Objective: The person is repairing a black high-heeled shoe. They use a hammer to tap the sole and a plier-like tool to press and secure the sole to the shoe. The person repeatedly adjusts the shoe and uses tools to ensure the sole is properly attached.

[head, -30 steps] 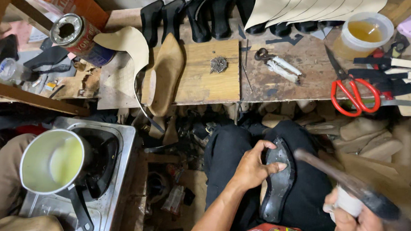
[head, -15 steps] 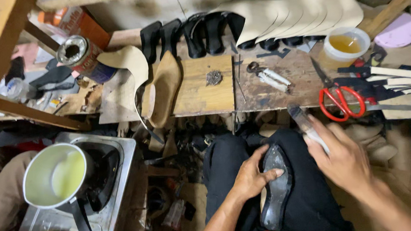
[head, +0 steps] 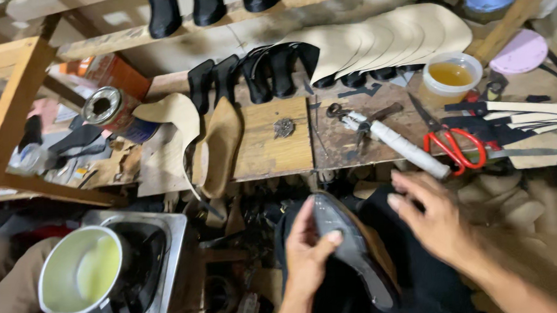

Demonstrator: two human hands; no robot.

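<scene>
Black leather shoe (head: 353,251) lay sole-up across the lap, clamped at its toe end by the left hand (head: 309,250), thumb over the sole. The right hand (head: 431,218), which half a second earlier gripped the tape-wrapped tool (head: 395,145), was now empty and spread, just right of the shoe; the tool apparently rested on the bench edge above. Hammering had paused

Shoe (head: 353,251): glossy black, lower centre.
Scissors (head: 452,142): red handles, right.
Tub (head: 450,77): translucent white, amber liquid, upper right.
Saucepan (head: 81,270): pale yellow-green inside, lower left.
Insoles (head: 380,40): cream, top.
Tool handle (head: 400,145): white wrap.
</scene>
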